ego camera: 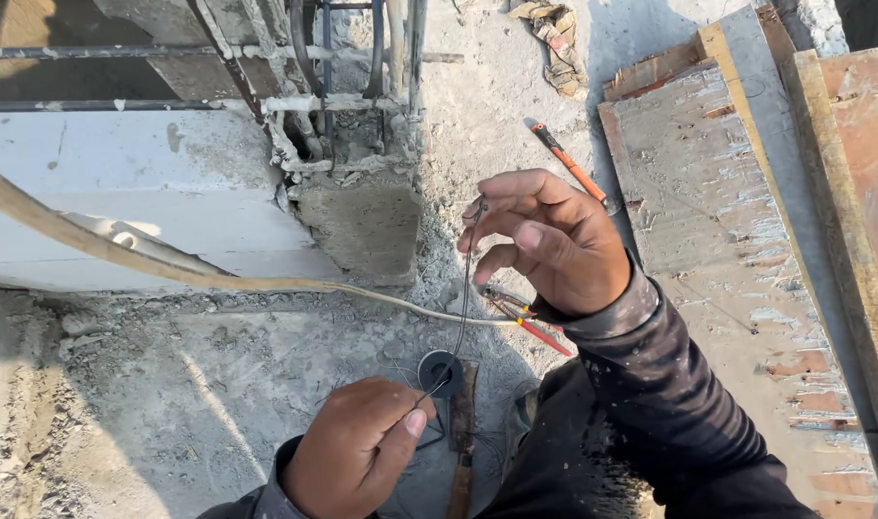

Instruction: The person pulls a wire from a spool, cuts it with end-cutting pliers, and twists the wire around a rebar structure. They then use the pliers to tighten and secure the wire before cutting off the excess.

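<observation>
Right hand [552, 240] at 1 o'clock is pinching the upper end of a thin dark steel tie wire [466, 288] while left hand [357, 450] at 6 o'clock is gripping its lower end, stretching it taut above the black round wire spool [440, 373] on the grey concrete slab [170, 384].

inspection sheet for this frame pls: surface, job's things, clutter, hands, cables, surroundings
Surface: rough concrete ground, dusty, with loose rubble.
Job's things: thin wire stretched between both hands; small dark wire coil on the ground below.
Clutter: red-handled pliers under the right hand, orange-handled tool beyond it, wooden-handled tool by the coil, crumpled gloves.
Hands: left hand pinches the wire's lower end; right hand pinches its upper end.
Cables: pale hose running across the ground.
Surroundings: steel bars rising from a concrete block, white wall block, wooden boards.
</observation>
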